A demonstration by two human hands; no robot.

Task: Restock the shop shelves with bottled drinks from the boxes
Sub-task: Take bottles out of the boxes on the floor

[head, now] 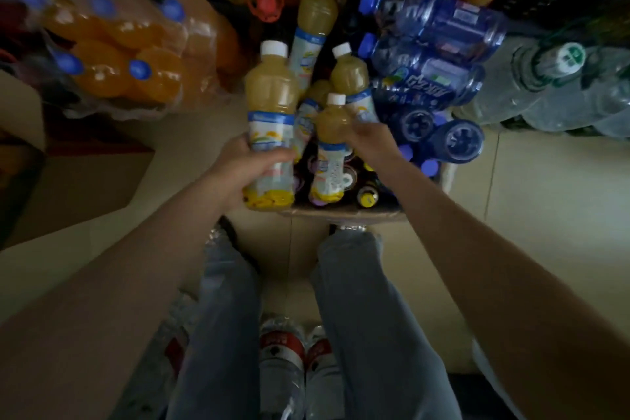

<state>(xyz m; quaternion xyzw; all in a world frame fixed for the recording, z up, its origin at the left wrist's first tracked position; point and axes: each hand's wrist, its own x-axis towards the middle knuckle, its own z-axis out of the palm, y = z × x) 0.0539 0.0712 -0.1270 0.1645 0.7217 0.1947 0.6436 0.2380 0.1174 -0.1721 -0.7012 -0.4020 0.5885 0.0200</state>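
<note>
- You are standing on a pale tiled floor point(545, 215) in a dim shop corner, with drinks stacked all around and your jeans-clad legs point(375, 317) showing below.
- An open brown cardboard box point(344, 213) is sitting in front of your knees, holding dark bottles whose caps are showing between the paler ones.
- Your left hand point(238, 170) is gripping a white-capped plastic bottle of cloudy yellow juice point(271, 119), fingers wrapped round its blue-and-white label, holding it upright over the box's left side.
- Your right hand point(370, 140) is closing its fingers round the shoulder of a second, smaller-looking yellow juice bottle point(332, 143), which is standing in the box.
- More of the same juice bottles point(317, 20) are rising just behind, tilted away from you.
- A shrink-wrapped pack of blue-capped orange soda bottles point(129, 51) is lying to the left.
- Blue-tinted plastic water bottles point(439, 54) are piling up on their sides at the right, touching the box's far corner, with clear green-capped bottles point(559, 78) beyond them.
- Clear water bottles with red labels point(283, 348) are lying between your feet.
</note>
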